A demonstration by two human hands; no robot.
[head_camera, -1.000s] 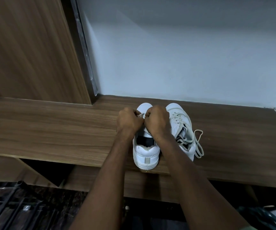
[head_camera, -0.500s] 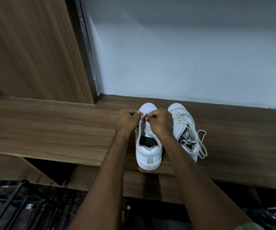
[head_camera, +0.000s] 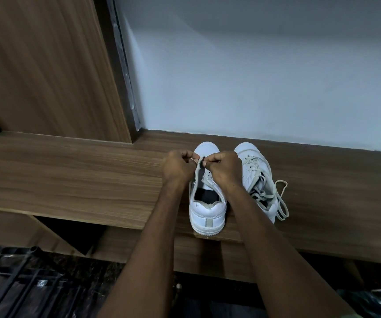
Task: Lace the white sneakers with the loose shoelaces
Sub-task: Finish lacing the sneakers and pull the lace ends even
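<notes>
Lace: shoelace (head_camera: 199, 171) that we see rising off the left sneaker, pale and flat, drawn up to a point between our two hands above the front of the shoe.
Left sneaker: the white left sneaker (head_camera: 207, 210) stands on the wooden worktop (head_camera: 81, 180) with its heel toward us and just over the front edge; its toe points at the wall. We see the dark inside through the opening, and a grey tab on the heel.
Left hand: our left hand (head_camera: 177, 167) is curled, its fingertips pinching the shoelace at the top, on the left side of the shoe.
Right hand: our right hand (head_camera: 225, 167) is curled the same way, thumb and fingers pinching the same lace just beside the left hand; the two hands almost touch.
Right sneaker: the white right sneaker (head_camera: 257, 177) stands just beside the first, partly behind our right forearm. It is already threaded, with beige laces (head_camera: 281, 198) crossing the tongue and loose loops lying on the worktop at its right.
Worktop: brown wood grain, running left to right, with a step in its back edge.
Surroundings: a wooden panel (head_camera: 42, 65) stands at the left, a pale wall (head_camera: 265, 76) behind, and a dark metal rack (head_camera: 12, 283) sits low at the left below the worktop.
</notes>
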